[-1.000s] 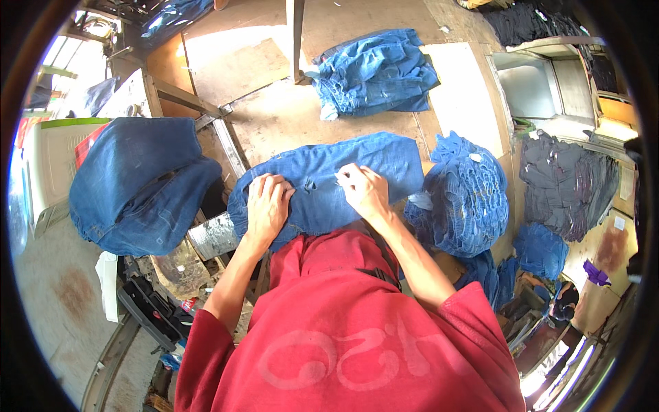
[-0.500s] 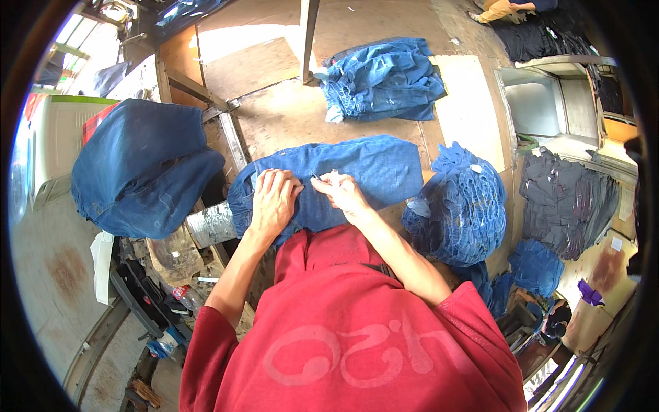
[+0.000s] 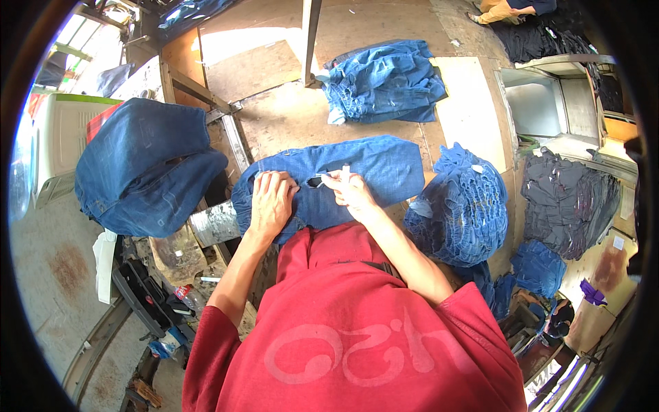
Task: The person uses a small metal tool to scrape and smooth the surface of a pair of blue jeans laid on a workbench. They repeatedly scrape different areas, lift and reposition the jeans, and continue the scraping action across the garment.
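A blue denim garment (image 3: 384,168) lies stretched across the support in front of me, its left end bunched. My left hand (image 3: 273,199) rests on it with the fingers curled and gathering the cloth. Just to the right, my right hand (image 3: 351,192) is closed in a pinch at the denim, one finger raised. A small dark spot with a bright, metallic-looking edge (image 3: 316,181) shows at its fingertips. Whether this is a small tool or an opening in the cloth I cannot tell.
A dark blue denim heap (image 3: 147,168) stands at the left, beside a pale plastic appliance (image 3: 65,137). Stacked denim (image 3: 463,206) sits close at my right. Another denim pile (image 3: 384,79) lies beyond a metal post (image 3: 309,41). Black garments (image 3: 570,196) lie far right; another person (image 3: 511,8) sits beyond.
My right hand has shifted slightly to the right and raised a finger. The dark spot at its fingertips now shows larger. My left hand stays on the denim.
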`<state>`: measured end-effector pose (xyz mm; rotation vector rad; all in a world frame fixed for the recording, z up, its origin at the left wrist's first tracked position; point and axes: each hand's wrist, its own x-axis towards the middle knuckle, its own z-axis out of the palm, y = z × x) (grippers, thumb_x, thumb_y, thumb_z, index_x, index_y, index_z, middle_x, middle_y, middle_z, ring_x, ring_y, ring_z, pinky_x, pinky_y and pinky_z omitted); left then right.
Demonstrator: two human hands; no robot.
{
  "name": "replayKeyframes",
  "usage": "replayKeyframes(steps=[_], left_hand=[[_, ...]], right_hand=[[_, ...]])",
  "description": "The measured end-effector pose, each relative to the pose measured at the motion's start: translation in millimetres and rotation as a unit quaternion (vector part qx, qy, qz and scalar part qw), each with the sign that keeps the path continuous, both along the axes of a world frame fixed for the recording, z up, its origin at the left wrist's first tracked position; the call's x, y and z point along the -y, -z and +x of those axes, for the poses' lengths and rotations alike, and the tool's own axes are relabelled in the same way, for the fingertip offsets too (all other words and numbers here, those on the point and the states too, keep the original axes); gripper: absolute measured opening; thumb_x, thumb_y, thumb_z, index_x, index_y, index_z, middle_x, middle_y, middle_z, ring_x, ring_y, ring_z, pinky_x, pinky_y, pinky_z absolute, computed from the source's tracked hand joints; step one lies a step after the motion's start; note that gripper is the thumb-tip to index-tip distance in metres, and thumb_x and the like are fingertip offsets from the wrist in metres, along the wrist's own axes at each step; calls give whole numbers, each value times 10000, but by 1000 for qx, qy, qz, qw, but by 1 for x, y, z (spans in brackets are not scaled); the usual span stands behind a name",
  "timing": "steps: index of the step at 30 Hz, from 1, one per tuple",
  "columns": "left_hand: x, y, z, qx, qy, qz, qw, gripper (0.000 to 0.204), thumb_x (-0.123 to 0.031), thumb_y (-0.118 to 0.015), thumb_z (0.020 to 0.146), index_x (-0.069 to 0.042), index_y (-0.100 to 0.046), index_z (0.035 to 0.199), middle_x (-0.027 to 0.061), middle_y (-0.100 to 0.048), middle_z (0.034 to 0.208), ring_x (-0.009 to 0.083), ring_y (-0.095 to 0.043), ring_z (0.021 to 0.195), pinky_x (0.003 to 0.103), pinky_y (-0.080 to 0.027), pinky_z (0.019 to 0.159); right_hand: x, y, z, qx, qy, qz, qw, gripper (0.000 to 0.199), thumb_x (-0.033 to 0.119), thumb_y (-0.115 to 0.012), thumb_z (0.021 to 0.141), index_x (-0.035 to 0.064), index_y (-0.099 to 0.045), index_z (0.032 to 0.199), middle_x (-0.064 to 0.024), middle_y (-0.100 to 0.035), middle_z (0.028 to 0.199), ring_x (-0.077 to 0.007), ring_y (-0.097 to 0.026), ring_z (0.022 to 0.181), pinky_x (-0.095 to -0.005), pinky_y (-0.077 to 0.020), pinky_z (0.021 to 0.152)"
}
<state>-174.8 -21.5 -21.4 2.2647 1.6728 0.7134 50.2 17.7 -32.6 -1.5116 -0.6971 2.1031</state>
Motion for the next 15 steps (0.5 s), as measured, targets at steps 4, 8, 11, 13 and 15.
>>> replayKeyframes(steps=[4,8,11,13,15], left_hand=[[1,-8,0,41,-18,-52,998,288,-157,-796,873,-45,-663,1104,115,-642,1164,338,-599,1144,471,-432,1049],[-9,-12,22,52,-80,-43,995,543,-199,-850,827,-44,-588,1277,173,-601,1263,384,-537,1226,496,-398,1064],[-16,-9,31,40,-124,-43,991,718,-213,-895,784,-29,-540,1380,190,-579,1319,393,-511,1272,504,-384,1082],[-16,-5,31,58,-158,-68,983,735,-199,-898,763,-29,-535,1379,201,-581,1315,405,-513,1262,511,-369,1093],[-15,0,31,93,-184,-72,976,737,-168,-902,746,-26,-539,1372,205,-593,1282,421,-515,1238,513,-374,1087]], right_hand=[[0,-4,5,2,-63,-19,998,255,370,-745,1020,118,-710,1021,135,-453,702,20,-342,532,-201,-254,453],[-3,-10,0,16,-89,-1,996,266,387,-733,1020,137,-680,948,128,-452,706,15,-356,542,-192,-273,468],[-1,-8,-3,13,-71,10,997,247,361,-731,1015,139,-668,926,118,-460,707,10,-375,552,-189,-292,478],[3,-3,-3,-6,-43,7,999,234,339,-729,1012,136,-664,915,112,-468,707,7,-386,558,-190,-304,484],[8,2,-4,-6,-12,-14,1000,227,320,-725,1010,131,-661,902,108,-477,706,6,-395,563,-194,-315,490]])
